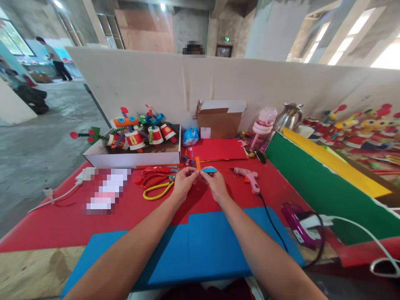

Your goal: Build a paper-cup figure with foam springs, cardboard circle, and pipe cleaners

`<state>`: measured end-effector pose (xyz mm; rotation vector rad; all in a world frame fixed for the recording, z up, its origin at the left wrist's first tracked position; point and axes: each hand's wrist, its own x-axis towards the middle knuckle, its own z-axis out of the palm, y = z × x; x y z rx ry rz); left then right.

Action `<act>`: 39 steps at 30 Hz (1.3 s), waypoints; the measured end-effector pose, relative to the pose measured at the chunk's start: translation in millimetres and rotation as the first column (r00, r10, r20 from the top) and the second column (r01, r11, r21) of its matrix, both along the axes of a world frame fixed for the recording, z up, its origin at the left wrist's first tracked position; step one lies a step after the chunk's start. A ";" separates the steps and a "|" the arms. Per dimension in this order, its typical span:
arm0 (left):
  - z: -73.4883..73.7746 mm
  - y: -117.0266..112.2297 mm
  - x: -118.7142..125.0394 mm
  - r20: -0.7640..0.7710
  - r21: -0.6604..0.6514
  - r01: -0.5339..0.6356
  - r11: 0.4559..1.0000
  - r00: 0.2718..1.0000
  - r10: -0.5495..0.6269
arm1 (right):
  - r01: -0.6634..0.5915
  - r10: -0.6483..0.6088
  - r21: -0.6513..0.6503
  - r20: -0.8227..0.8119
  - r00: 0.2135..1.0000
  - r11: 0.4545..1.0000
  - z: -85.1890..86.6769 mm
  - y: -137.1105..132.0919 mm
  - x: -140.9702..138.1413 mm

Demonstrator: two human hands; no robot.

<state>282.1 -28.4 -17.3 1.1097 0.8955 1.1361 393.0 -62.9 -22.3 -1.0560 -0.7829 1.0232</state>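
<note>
My left hand (185, 180) pinches the lower end of a narrow orange paper strip (198, 162), which stands up between my hands. Close beside it, my right hand (216, 183) is closed on a short blue paper strip (209, 170) that points to the right. The two strips meet at my fingertips; whether they are joined there I cannot tell. Yellow-handled scissors (156, 192) and red-handled pliers (153, 175) lie left of my left hand. A pink hot glue gun (248, 177) rests right of my right hand, its black cord trailing toward me.
A white box (134, 159) at the left holds several paper-cup figures (134, 141). A blue board (215, 243) lies under my forearms. A green panel (325, 187) and a purple power socket (301, 225) are at the right. Behind stand an open cardboard box (223, 124) and a pink bottle (264, 123).
</note>
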 end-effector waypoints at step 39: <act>2.3 -4.1 1.0 0.086 0.001 0.047 0.999 0.995 -0.047 | -0.015 0.016 -0.027 0.067 0.998 1.000 3.7 -1.5 1.3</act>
